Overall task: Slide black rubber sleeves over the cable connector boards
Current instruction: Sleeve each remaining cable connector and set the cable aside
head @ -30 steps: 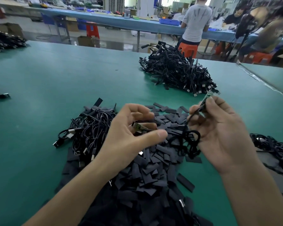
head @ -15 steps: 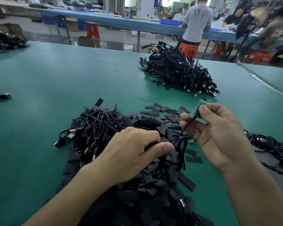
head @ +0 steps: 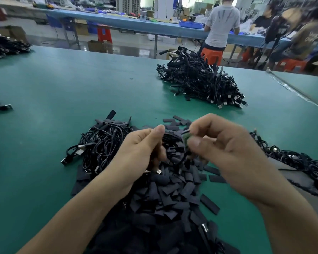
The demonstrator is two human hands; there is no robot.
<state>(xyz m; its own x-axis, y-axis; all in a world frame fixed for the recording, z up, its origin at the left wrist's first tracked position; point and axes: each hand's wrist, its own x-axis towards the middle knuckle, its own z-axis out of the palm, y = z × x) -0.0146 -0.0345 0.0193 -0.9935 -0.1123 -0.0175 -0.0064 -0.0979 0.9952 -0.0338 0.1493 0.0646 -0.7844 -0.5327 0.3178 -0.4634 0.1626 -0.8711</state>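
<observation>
Head view: blurred right hand [head: 228, 149] pinches connector board [head: 186, 138]; left hand [head: 141, 151] unclear.

A pile of flat black rubber sleeves [head: 163, 195] lay at near centre on the green table mat [head: 62, 88]; a tangle of black plug-ended cables [head: 99, 143] touched its left side; a larger heap of black cables [head: 200, 83] sat well behind, to the right; a further black cable bundle [head: 301, 162] lay at the right; the left hand [head: 141, 151] and right hand [head: 228, 149] were above the pile, a small green connector board [head: 186, 138] between them.
</observation>
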